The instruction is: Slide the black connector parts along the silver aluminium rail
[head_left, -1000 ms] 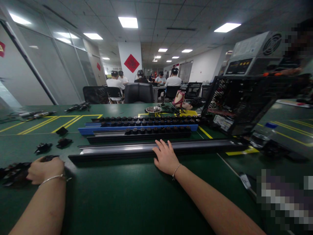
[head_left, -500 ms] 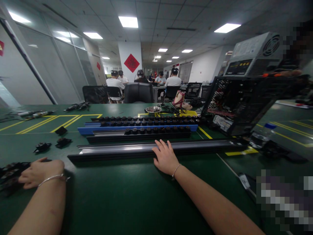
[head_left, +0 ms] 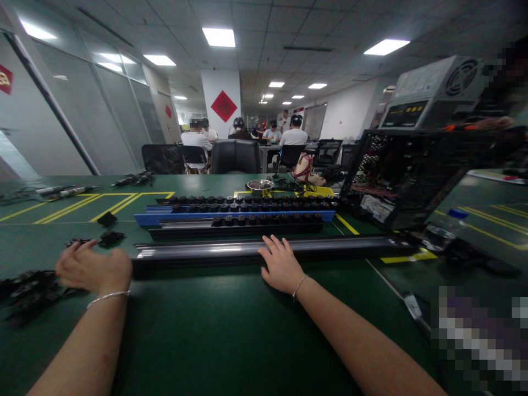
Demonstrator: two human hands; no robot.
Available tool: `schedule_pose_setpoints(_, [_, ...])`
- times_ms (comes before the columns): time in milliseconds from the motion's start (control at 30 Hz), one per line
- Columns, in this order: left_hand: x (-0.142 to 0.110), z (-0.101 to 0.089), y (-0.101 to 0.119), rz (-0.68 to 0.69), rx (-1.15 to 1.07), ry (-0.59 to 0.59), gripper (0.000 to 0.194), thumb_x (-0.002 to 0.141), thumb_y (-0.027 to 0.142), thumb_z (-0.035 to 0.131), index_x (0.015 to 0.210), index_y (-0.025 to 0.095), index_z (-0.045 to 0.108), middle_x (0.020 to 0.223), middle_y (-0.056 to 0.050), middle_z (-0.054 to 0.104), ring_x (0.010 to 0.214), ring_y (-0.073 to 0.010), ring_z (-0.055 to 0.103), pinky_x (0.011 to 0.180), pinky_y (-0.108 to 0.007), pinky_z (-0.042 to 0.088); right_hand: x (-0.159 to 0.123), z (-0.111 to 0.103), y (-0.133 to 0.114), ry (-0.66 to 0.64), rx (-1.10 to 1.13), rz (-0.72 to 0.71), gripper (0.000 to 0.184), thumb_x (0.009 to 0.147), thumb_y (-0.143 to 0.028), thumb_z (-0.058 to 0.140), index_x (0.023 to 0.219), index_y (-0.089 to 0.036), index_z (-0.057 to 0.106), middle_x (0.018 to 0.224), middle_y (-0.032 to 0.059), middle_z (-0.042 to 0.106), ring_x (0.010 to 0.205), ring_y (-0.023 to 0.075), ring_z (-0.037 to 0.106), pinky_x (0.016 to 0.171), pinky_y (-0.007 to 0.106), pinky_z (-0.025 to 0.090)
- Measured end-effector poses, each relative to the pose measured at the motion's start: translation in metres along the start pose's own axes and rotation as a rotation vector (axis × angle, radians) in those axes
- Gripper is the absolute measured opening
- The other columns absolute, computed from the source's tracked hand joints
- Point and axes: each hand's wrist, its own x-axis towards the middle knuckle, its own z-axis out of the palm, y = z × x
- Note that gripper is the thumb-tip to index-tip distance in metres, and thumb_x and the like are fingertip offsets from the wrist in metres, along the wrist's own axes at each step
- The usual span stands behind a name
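Note:
My right hand (head_left: 281,265) rests with spread fingers on the near edge and channel of a long black rail (head_left: 206,251) with a shiny inner track. My left hand (head_left: 95,267) is over the table, by the rail's left end. Its fingers are bent and blurred, and whether anything is in them is hidden. Left of it lies a heap of small black parts (head_left: 35,294). A few loose black parts (head_left: 111,238) sit just beyond this hand.
Behind the rail stand a shorter black rail (head_left: 264,220) and a blue rail (head_left: 144,219), with rows of black round pieces. An open computer case (head_left: 412,176) with power supplies on top is at right, near a water bottle (head_left: 445,228). A metal dish (head_left: 259,185) lies farther back.
My left hand has moved right and away from me, off the heap of black parts towards the rail's left end. My right hand stays on the rail.

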Motion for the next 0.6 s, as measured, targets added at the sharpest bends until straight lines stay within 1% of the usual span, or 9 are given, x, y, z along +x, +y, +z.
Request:
schedule_pose_setpoints(33, [-0.008, 0.002, 0.012, 0.128, -0.047, 0.019, 0.04, 0.073, 0.026, 0.049, 0.112, 0.016, 0.051, 0.134, -0.014, 0.041, 0.129, -0.0332, 0.029, 0.104, -0.058, 0.022, 0.0, -0.001, 0.001, -0.006, 0.005, -0.008, 0.045, 0.078, -0.03, 0.054, 0.121, -0.016, 0.052, 0.144, 0.0157, 0.034, 0.134, 0.0338, 0.026, 0.108, 0.053, 0.018])
schedule_pose_setpoints(100, [-0.029, 0.008, 0.037, 0.418, -0.114, -0.049, 0.032, 0.079, 0.026, 0.046, 0.106, 0.013, 0.056, 0.13, -0.015, 0.047, 0.127, -0.0283, 0.036, 0.107, -0.049, 0.026, -0.001, -0.002, 0.004, -0.013, 0.025, -0.028, 0.048, 0.077, -0.03, 0.054, 0.122, -0.015, 0.051, 0.144, 0.0156, 0.035, 0.134, 0.0332, 0.025, 0.109, 0.051, 0.019])
schedule_pose_setpoints(133, [-0.042, 0.012, 0.048, 0.526, -0.146, -0.115, 0.031, 0.08, 0.026, 0.045, 0.105, 0.012, 0.057, 0.131, -0.015, 0.046, 0.127, -0.027, 0.037, 0.108, -0.046, 0.027, -0.002, -0.003, 0.006, -0.016, 0.042, -0.043, 0.048, 0.077, -0.03, 0.054, 0.123, -0.014, 0.05, 0.144, 0.0152, 0.036, 0.134, 0.0324, 0.025, 0.109, 0.05, 0.02])
schedule_pose_setpoints(200, [-0.067, 0.019, 0.065, 0.665, -0.191, -0.278, 0.033, 0.084, 0.031, 0.044, 0.109, 0.013, 0.057, 0.141, -0.015, 0.037, 0.131, -0.0264, 0.032, 0.108, -0.042, 0.029, -0.004, -0.006, 0.011, -0.02, 0.088, -0.075, 0.049, 0.078, -0.03, 0.054, 0.124, -0.015, 0.05, 0.142, 0.0135, 0.038, 0.134, 0.0303, 0.027, 0.109, 0.048, 0.022])
schedule_pose_setpoints(267, [-0.09, 0.024, 0.073, 0.764, -0.171, -0.418, 0.041, 0.087, 0.035, 0.04, 0.121, 0.015, 0.051, 0.147, -0.013, 0.029, 0.134, -0.0249, 0.03, 0.107, -0.041, 0.031, -0.007, -0.011, 0.018, -0.017, 0.131, -0.089, 0.049, 0.079, -0.03, 0.053, 0.125, -0.015, 0.049, 0.142, 0.0125, 0.039, 0.133, 0.0274, 0.031, 0.109, 0.045, 0.026])
schedule_pose_setpoints(300, [-0.098, 0.024, 0.075, 0.812, -0.127, -0.47, 0.044, 0.088, 0.037, 0.038, 0.125, 0.016, 0.049, 0.147, -0.012, 0.031, 0.133, -0.0247, 0.032, 0.106, -0.042, 0.031, -0.008, -0.013, 0.022, -0.013, 0.15, -0.082, 0.048, 0.079, -0.03, 0.052, 0.125, -0.015, 0.049, 0.141, 0.0125, 0.04, 0.131, 0.0259, 0.034, 0.109, 0.043, 0.028])
schedule_pose_setpoints(400, [-0.11, 0.024, 0.073, 0.94, 0.013, -0.581, 0.043, 0.091, 0.041, 0.031, 0.126, 0.026, 0.05, 0.138, -0.004, 0.047, 0.129, -0.0238, 0.039, 0.106, -0.048, 0.028, -0.011, -0.025, 0.039, 0.004, 0.189, -0.011, 0.046, 0.081, -0.029, 0.049, 0.125, -0.014, 0.049, 0.138, 0.0115, 0.044, 0.124, 0.0217, 0.044, 0.105, 0.037, 0.035])
schedule_pose_setpoints(500, [-0.108, 0.022, 0.071, 0.976, 0.062, -0.628, 0.044, 0.092, 0.042, 0.027, 0.126, 0.027, 0.051, 0.131, -0.002, 0.054, 0.125, -0.0216, 0.044, 0.104, -0.045, 0.03, -0.012, -0.04, 0.062, -0.014, 0.144, 0.115, 0.038, 0.082, -0.028, 0.047, 0.117, -0.015, 0.056, 0.125, 0.0102, 0.057, 0.115, 0.0222, 0.052, 0.101, 0.037, 0.039])
schedule_pose_setpoints(600, [-0.105, 0.022, 0.072, 0.98, 0.071, -0.62, 0.046, 0.092, 0.043, 0.026, 0.126, 0.026, 0.051, 0.13, -0.002, 0.056, 0.123, -0.0212, 0.046, 0.103, -0.044, 0.031, -0.014, -0.061, 0.095, -0.031, 0.055, 0.317, 0.035, 0.084, -0.03, 0.042, 0.112, -0.017, 0.058, 0.115, 0.0088, 0.062, 0.106, 0.0235, 0.057, 0.093, 0.037, 0.043])
